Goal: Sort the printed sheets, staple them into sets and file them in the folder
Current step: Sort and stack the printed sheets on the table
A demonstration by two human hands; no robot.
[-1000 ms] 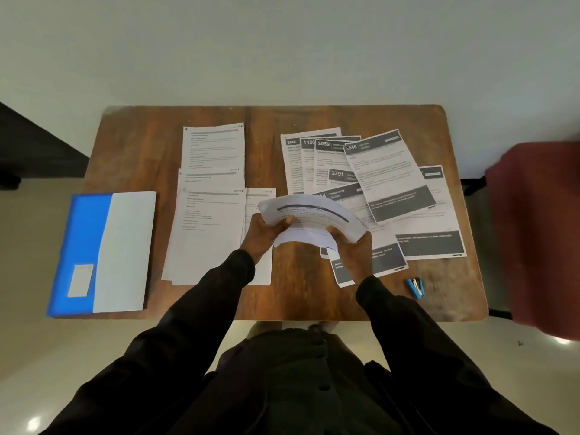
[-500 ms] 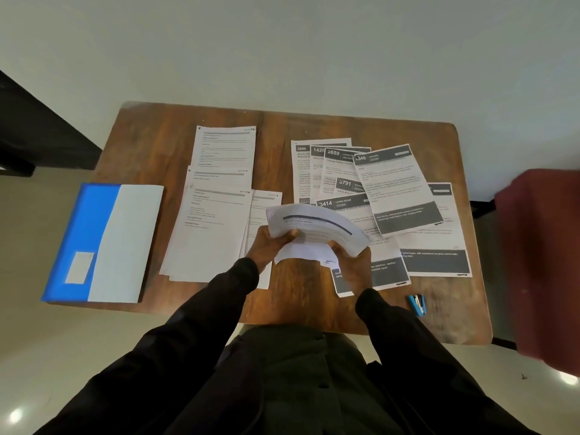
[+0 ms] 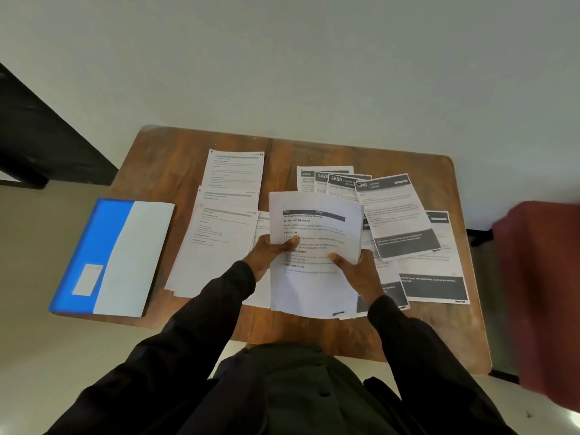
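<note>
I hold a small stack of printed sheets (image 3: 314,233) upright over the middle of the wooden table (image 3: 175,158). My left hand (image 3: 270,251) grips its left edge with the thumb on the front page. My right hand (image 3: 354,271) grips its right side, thumb on the page. Plain text sheets (image 3: 226,221) lie overlapped to the left. Sheets with dark numbered headers (image 3: 395,211) are fanned out to the right. A blue and white folder (image 3: 116,255) lies shut at the table's left edge. The stapler is hidden in this view.
A dark red object (image 3: 546,290) stands off the table's right side. A dark piece of furniture (image 3: 40,142) is at the far left. The table backs onto a pale wall.
The held sheets were bent over and curled; now they stand flat and upright facing me. The camera has moved, and the blue stapler near the right front edge is out of sight.
</note>
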